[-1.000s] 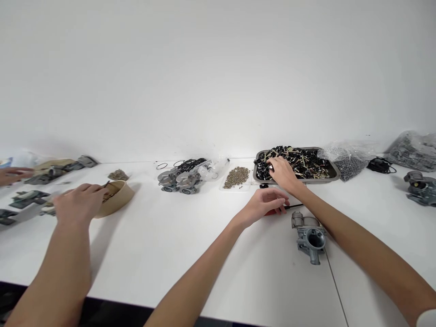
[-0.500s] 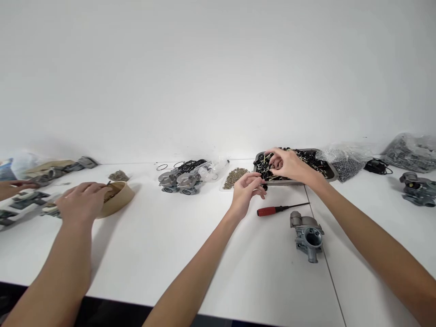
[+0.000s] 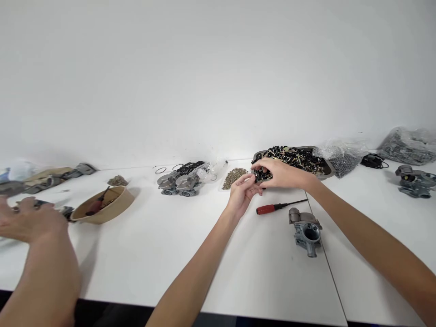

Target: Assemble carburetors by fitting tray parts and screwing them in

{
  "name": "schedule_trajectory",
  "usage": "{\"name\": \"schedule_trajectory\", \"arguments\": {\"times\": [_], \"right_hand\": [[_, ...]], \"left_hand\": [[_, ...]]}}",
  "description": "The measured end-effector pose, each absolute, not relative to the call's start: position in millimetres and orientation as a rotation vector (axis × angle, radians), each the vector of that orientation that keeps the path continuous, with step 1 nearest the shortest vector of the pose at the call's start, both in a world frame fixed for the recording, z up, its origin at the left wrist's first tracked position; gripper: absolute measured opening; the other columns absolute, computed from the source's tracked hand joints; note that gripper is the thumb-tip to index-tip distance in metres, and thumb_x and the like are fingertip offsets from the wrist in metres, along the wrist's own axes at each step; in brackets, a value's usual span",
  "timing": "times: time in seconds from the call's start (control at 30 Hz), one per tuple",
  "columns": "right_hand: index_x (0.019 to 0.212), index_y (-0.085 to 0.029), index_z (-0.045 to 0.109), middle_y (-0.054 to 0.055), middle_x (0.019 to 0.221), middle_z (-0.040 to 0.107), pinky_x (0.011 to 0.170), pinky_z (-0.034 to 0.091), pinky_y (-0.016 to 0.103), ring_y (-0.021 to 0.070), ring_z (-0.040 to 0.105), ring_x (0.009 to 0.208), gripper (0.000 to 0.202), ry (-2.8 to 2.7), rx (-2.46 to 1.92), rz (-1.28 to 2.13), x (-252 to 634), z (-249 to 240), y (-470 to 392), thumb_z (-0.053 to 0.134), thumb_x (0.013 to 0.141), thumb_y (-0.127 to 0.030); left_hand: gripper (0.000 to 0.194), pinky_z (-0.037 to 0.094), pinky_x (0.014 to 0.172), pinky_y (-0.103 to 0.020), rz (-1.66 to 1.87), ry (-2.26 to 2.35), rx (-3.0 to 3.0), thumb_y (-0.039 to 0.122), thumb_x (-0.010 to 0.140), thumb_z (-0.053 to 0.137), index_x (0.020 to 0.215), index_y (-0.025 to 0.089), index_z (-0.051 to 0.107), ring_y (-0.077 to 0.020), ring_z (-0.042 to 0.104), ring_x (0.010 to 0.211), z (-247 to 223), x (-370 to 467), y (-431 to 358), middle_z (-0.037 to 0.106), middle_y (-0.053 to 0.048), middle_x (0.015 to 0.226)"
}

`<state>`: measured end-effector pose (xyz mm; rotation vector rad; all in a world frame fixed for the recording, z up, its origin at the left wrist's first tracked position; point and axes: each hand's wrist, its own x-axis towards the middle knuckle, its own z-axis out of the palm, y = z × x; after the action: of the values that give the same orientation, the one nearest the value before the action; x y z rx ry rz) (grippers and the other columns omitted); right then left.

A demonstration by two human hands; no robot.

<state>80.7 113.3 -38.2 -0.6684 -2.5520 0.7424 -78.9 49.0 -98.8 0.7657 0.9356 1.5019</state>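
My left hand (image 3: 241,194) is at the front left corner of a metal tray (image 3: 329,176), its fingertips pinched together on something too small to make out. Reaching in from the right, my right hand (image 3: 282,175) curls its fingers and thumb beside the left fingertips; what they hold is hidden. The tray is heaped with small black parts and brass-coloured screws (image 3: 299,159). Just in front of my hands lies a red-handled screwdriver (image 3: 267,209). Closer to me, a grey metal carburetor (image 3: 308,232) stands on the white table (image 3: 252,268).
Small brass parts (image 3: 235,177) lie left of the tray. Two carburetors (image 3: 179,183) stand farther left, and another carburetor (image 3: 415,181) at far right. Bags of small parts (image 3: 345,159) sit along the wall. At left, a co-worker's hand (image 3: 34,220) is near a tan bowl (image 3: 119,204) with a screwdriver.
My right hand has come out of the tray heap, left and toward me, to meet my left fingertips. The co-worker's hand has moved left off the bowl, leaving a screwdriver in it.
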Motion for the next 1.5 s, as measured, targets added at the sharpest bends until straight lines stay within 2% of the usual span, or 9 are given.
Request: {"name": "schedule_trajectory", "arguments": {"times": [0.1,0.2,0.4,0.53,0.7,0.87,1.03,1.23,1.5], "right_hand": [[0.101,-0.016,0.07,0.008,0.093,0.071,0.074,0.048,0.029,0.0183,0.064,0.085,0.025,-2.497,-0.795,0.951,81.9,-43.4,121.1,0.068,0.079,-0.027],[0.079,-0.014,0.072,0.004,0.07,0.069,0.063,0.045,0.027,0.0146,0.062,0.065,0.015,-2.398,-0.815,1.199,78.3,-51.7,125.2,0.071,0.075,-0.029],[0.064,-0.014,0.067,0.002,0.058,0.062,0.055,0.042,0.023,0.0112,0.056,0.057,0.018,-2.246,-0.833,1.369,74.7,-63.6,128.8,0.067,0.074,-0.029],[0.066,-0.013,0.067,0.001,0.058,0.062,0.057,0.045,0.022,0.0109,0.058,0.059,0.017,-2.188,-0.827,1.447,77.0,-59.7,129.9,0.066,0.073,-0.028],[0.078,-0.013,0.072,0.005,0.073,0.069,0.064,0.05,0.024,0.0121,0.061,0.065,0.019,-2.234,-0.743,1.537,95.2,-53.4,118.6,0.067,0.077,-0.031],[0.087,-0.014,0.071,0.007,0.085,0.071,0.064,0.047,0.026,0.0146,0.062,0.072,0.032,-2.238,-0.931,1.396,142.6,-71.4,84.5,0.061,0.088,-0.045],[0.105,-0.016,0.068,0.007,0.099,0.068,0.077,0.046,0.028,0.0161,0.061,0.087,0.046,-2.067,-0.92,1.621,171.3,-98.4,50.0,0.053,0.091,-0.057],[0.095,-0.015,0.069,0.005,0.087,0.066,0.071,0.044,0.029,0.0154,0.058,0.078,0.04,-1.855,-0.876,1.629,165.2,-117.3,44.9,0.064,0.083,-0.053],[0.09,-0.016,0.07,0.006,0.086,0.068,0.07,0.047,0.029,0.0158,0.06,0.077,0.038,-1.478,-1.009,1.458,164.1,-118.0,48.1,0.07,0.076,-0.051]], "left_hand": [[0.054,0.047,0.047,-0.026,1.515,0.949,0.764,0.041,0.054,0.089,0.086,0.015,0.054,-0.0142,0.059,0.046,-97.9,-80.3,49.2,0.065,-0.003,0.062],[0.054,0.046,0.044,-0.026,1.542,0.98,0.768,0.041,0.055,0.088,0.086,0.016,0.053,-0.0141,0.057,0.042,-98.6,-78.6,49.7,0.064,-0.002,0.06],[0.055,0.049,0.047,-0.028,1.572,0.99,0.817,0.041,0.052,0.09,0.085,0.011,0.059,-0.0148,0.06,0.047,-98.4,-75.8,50.3,0.066,-0.005,0.063],[0.057,0.048,0.046,-0.029,1.618,1.031,0.925,0.032,0.046,0.093,0.09,0.01,0.063,-0.0145,0.06,0.046,-98.6,-76.9,50.9,0.065,-0.001,0.067],[0.041,0.05,0.052,-0.029,1.595,1.079,1.076,0.038,0.06,0.086,0.081,0.012,0.062,-0.0137,0.061,0.047,-102.5,-73.8,48.5,0.066,-0.002,0.063],[0.035,0.055,0.063,-0.03,1.555,1.132,1.14,0.035,0.064,0.084,0.073,0.014,0.058,-0.0168,0.067,0.055,-100.4,-59.6,38.6,0.068,-0.004,0.059],[0.034,0.05,0.054,-0.026,1.478,1.229,1.182,0.034,0.061,0.084,0.066,0.015,0.057,-0.0138,0.061,0.047,-96.3,-44.5,25.7,0.064,-0.003,0.051],[0.033,0.049,0.048,-0.022,1.406,1.294,1.266,0.039,0.062,0.082,0.069,0.016,0.058,-0.0114,0.058,0.048,-98.6,-33.9,15.6,0.063,-0.001,0.053],[0.034,0.046,0.048,-0.02,1.372,1.284,1.244,0.04,0.062,0.082,0.068,0.016,0.058,-0.0096,0.056,0.048,-103.9,-28.8,13.5,0.062,-0.001,0.053]]}}
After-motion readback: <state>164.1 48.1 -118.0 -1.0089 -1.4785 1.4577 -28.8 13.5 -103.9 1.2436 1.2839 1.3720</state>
